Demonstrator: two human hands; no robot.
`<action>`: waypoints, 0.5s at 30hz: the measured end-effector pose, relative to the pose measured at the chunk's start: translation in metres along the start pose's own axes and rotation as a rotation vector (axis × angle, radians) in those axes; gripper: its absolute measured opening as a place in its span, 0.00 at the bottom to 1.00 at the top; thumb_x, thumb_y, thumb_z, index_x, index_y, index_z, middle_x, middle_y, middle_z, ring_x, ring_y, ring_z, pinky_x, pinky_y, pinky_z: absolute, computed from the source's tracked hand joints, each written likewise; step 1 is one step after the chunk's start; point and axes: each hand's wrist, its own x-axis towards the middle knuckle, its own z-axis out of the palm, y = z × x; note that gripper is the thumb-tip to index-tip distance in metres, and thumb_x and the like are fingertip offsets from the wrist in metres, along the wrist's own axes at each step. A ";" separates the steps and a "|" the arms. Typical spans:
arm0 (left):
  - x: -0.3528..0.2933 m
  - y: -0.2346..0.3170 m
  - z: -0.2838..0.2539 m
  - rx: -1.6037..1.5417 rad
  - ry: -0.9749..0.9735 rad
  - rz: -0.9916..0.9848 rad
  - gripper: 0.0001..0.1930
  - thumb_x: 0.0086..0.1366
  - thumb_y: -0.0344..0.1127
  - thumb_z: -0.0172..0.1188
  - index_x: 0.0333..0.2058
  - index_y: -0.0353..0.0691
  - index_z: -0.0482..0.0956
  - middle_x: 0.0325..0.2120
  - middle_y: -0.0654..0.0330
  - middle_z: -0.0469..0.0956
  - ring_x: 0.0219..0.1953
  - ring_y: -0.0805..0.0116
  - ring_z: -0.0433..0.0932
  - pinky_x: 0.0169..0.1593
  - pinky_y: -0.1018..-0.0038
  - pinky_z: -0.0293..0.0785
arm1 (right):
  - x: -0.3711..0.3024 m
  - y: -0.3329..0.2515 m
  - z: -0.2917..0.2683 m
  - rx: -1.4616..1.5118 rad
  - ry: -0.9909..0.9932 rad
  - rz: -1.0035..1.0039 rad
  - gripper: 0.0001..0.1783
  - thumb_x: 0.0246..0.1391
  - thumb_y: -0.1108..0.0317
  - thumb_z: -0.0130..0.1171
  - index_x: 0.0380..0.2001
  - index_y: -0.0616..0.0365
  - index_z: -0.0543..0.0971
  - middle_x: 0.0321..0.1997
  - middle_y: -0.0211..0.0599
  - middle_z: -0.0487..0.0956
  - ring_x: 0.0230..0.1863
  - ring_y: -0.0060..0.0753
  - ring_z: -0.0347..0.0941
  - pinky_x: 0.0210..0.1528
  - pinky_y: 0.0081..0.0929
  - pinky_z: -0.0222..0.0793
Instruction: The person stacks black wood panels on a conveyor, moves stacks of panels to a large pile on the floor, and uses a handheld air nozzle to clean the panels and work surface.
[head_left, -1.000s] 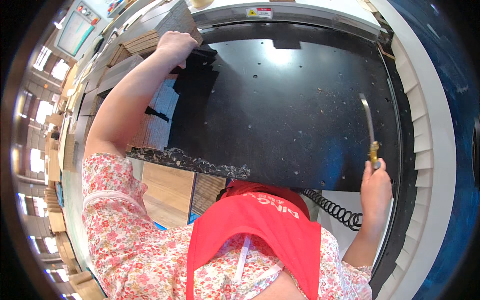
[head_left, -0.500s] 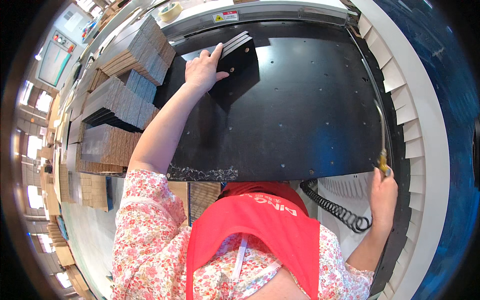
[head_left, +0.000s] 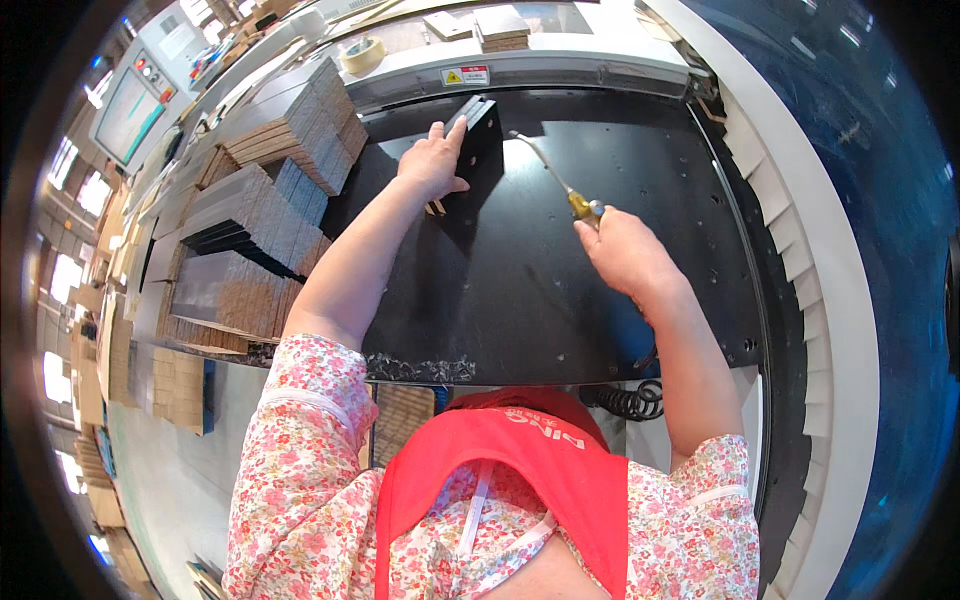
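Black flat boards with drilled holes [head_left: 486,138] stand on edge at 11 o'clock on black flat table [head_left: 560,300]. Left hand [head_left: 430,168] grips their near end. Right hand [head_left: 632,252], 4 o'clock from boards, closed round brass-coloured blow gun [head_left: 579,204]; bent metal tube [head_left: 549,166] points 10–11 o'clock, tip near boards. Grey-faced, brown-edged board stacks [head_left: 318,122] at 8–9 o'clock.

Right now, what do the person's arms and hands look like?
The left hand and right hand wear no gloves. The left sleeve and right sleeve are short, pale cloth covered in little red and pink flowers. Each has a plain pale band near its edge. The forearms are uncovered.
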 end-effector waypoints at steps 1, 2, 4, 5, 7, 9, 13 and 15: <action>-0.001 0.000 0.000 0.000 -0.019 0.007 0.55 0.47 0.42 0.76 0.69 0.50 0.48 0.63 0.44 0.58 0.55 0.47 0.73 0.53 0.59 0.76 | 0.001 -0.004 0.001 0.023 -0.045 -0.014 0.21 0.65 0.53 0.47 0.43 0.61 0.76 0.43 0.52 0.81 0.48 0.52 0.78 0.51 0.44 0.73; 0.000 -0.001 -0.001 -0.010 -0.028 0.010 0.55 0.47 0.42 0.76 0.69 0.52 0.48 0.63 0.44 0.58 0.56 0.47 0.73 0.54 0.58 0.75 | 0.004 -0.007 0.001 -0.005 -0.051 0.019 0.22 0.65 0.53 0.46 0.44 0.61 0.77 0.45 0.51 0.80 0.50 0.50 0.77 0.53 0.45 0.72; -0.001 0.001 -0.004 -0.015 -0.048 0.010 0.54 0.47 0.42 0.75 0.69 0.56 0.48 0.63 0.45 0.58 0.56 0.47 0.72 0.54 0.58 0.75 | 0.016 -0.010 0.000 -0.014 -0.043 0.041 0.21 0.65 0.53 0.46 0.44 0.61 0.77 0.45 0.51 0.80 0.50 0.50 0.77 0.53 0.44 0.72; -0.001 0.003 -0.005 -0.010 -0.060 0.008 0.54 0.48 0.43 0.75 0.69 0.58 0.48 0.63 0.45 0.58 0.57 0.47 0.72 0.54 0.58 0.75 | 0.020 -0.010 0.000 -0.017 -0.038 0.055 0.21 0.65 0.53 0.47 0.44 0.62 0.77 0.45 0.51 0.80 0.49 0.50 0.77 0.53 0.44 0.72; -0.004 0.001 -0.007 -0.016 -0.082 0.002 0.54 0.49 0.44 0.74 0.69 0.61 0.47 0.63 0.45 0.58 0.57 0.47 0.72 0.55 0.58 0.74 | 0.016 -0.012 0.008 -0.002 -0.046 -0.045 0.21 0.65 0.54 0.47 0.43 0.62 0.77 0.44 0.50 0.81 0.49 0.51 0.78 0.52 0.44 0.72; -0.003 -0.004 -0.010 -0.040 -0.104 -0.005 0.54 0.50 0.45 0.73 0.70 0.63 0.45 0.64 0.44 0.57 0.57 0.46 0.72 0.57 0.59 0.73 | 0.012 -0.021 0.010 -0.018 -0.081 -0.055 0.21 0.65 0.54 0.48 0.43 0.62 0.77 0.44 0.51 0.81 0.49 0.51 0.78 0.52 0.44 0.73; 0.002 -0.008 -0.008 -0.067 -0.123 -0.017 0.52 0.53 0.45 0.71 0.70 0.65 0.45 0.64 0.45 0.57 0.58 0.46 0.71 0.57 0.58 0.72 | 0.004 -0.023 0.029 -0.025 -0.174 -0.082 0.22 0.63 0.53 0.49 0.43 0.63 0.78 0.43 0.50 0.81 0.48 0.52 0.78 0.52 0.44 0.72; 0.002 -0.011 -0.011 -0.025 -0.117 0.007 0.51 0.53 0.44 0.70 0.70 0.66 0.45 0.64 0.45 0.58 0.58 0.46 0.71 0.57 0.58 0.72 | 0.006 -0.025 0.039 -0.005 -0.172 -0.127 0.21 0.63 0.53 0.50 0.42 0.61 0.79 0.42 0.49 0.82 0.47 0.52 0.79 0.51 0.45 0.73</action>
